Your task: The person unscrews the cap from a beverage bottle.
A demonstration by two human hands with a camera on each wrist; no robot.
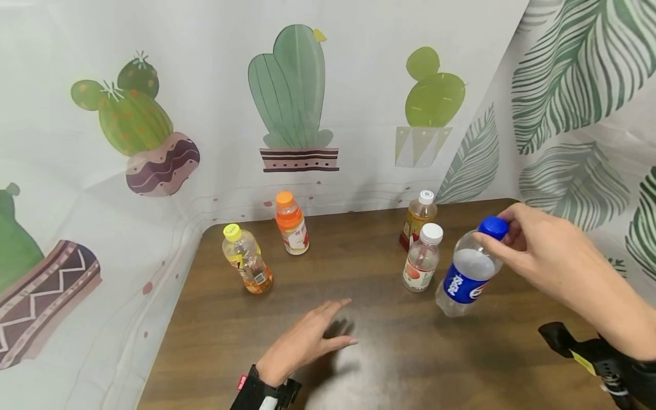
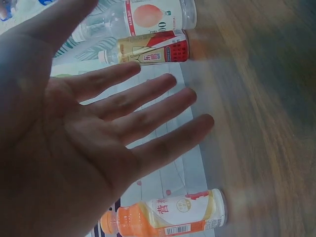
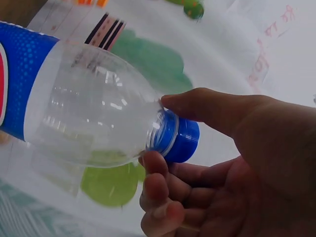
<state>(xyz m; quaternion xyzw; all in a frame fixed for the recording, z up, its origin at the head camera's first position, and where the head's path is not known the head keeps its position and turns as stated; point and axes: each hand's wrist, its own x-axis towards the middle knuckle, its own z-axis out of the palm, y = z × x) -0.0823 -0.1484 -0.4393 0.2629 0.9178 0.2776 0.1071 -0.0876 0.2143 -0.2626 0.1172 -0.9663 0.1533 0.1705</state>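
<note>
My right hand (image 1: 558,250) pinches a clear plastic Pepsi bottle (image 1: 466,279) at its neck, just under the blue cap (image 3: 185,140). The bottle leans, its cap toward the right, its base close over the table. Thumb and curled fingers sit on opposite sides of the neck in the right wrist view. My left hand (image 1: 307,339) hovers above the middle of the table with fingers spread and nothing held. Beside the Pepsi bottle stands a clear bottle with a white cap (image 1: 421,265); behind that is a gold-and-red labelled drink bottle (image 1: 419,219).
On the left of the brown table (image 1: 348,273) stand a yellow-capped bottle (image 1: 248,262) with some amber liquid and an orange-capped bottle (image 1: 293,225). A cactus-print cloth (image 1: 215,114) hangs behind the table's back edge and along its left side.
</note>
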